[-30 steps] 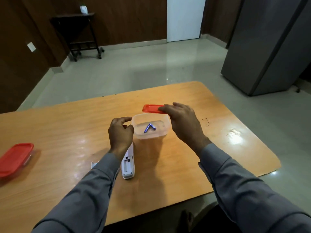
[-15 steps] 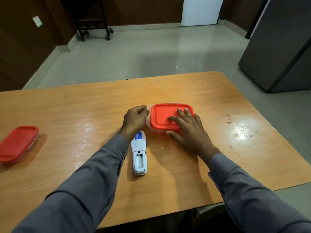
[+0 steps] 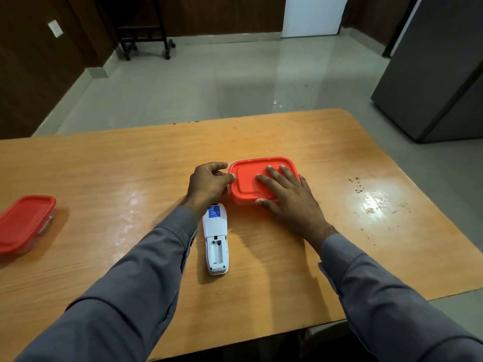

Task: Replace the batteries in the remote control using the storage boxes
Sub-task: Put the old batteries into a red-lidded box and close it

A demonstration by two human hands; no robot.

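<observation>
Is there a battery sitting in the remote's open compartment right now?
No, the remote control lies back-up on the table with its battery bay empty.

The red lid (image 3: 251,178) hides its box's contents; the second box (image 3: 24,223) is edge-cropped.

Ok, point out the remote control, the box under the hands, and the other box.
remote control (image 3: 216,241): head view, on its white back, above the open battery bay.
box under the hands (image 3: 245,182): head view, on its red lid.
other box (image 3: 23,223): head view, on its red lid.
</observation>
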